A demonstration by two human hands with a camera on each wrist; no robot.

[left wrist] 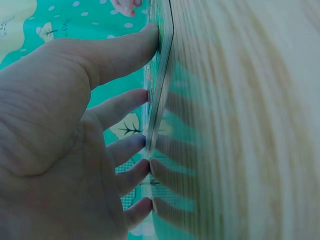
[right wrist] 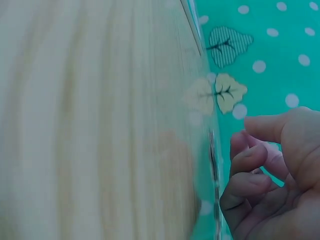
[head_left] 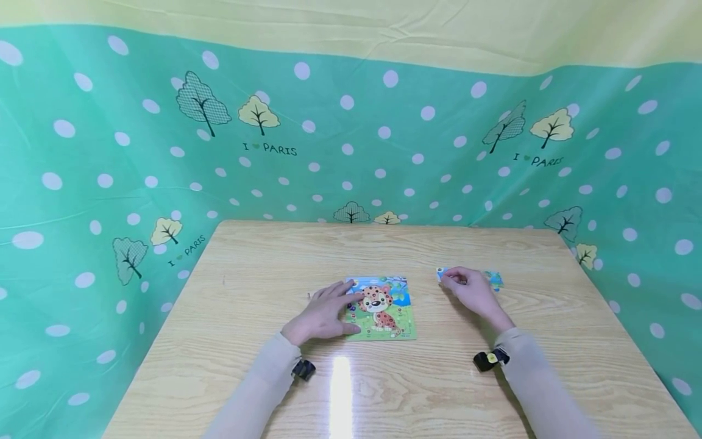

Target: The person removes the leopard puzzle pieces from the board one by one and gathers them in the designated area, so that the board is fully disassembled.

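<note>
A square picture board (head_left: 384, 311) with a spotted leopard cub lies on the table. My left hand (head_left: 326, 311) rests on its left side, thumb near the lower edge and fingers spread. In the left wrist view the thumb (left wrist: 125, 55) touches the board's face, and the other fingertips reach its edge and the table. To the right are flat jigsaw pieces: a blue piece (head_left: 440, 272) and a blue-green piece (head_left: 495, 280). My right hand (head_left: 471, 289) is over them, fingers curled, thumb close to the index fingertip, partly hiding them. Nothing shows between those fingertips (right wrist: 257, 127).
The wood-grain table (head_left: 263, 256) carries a bright light reflection in front of the board. A green dotted cloth (head_left: 351, 146) with printed trees hangs behind and along both sides. Black wrist straps (head_left: 303, 369) circle both sleeves.
</note>
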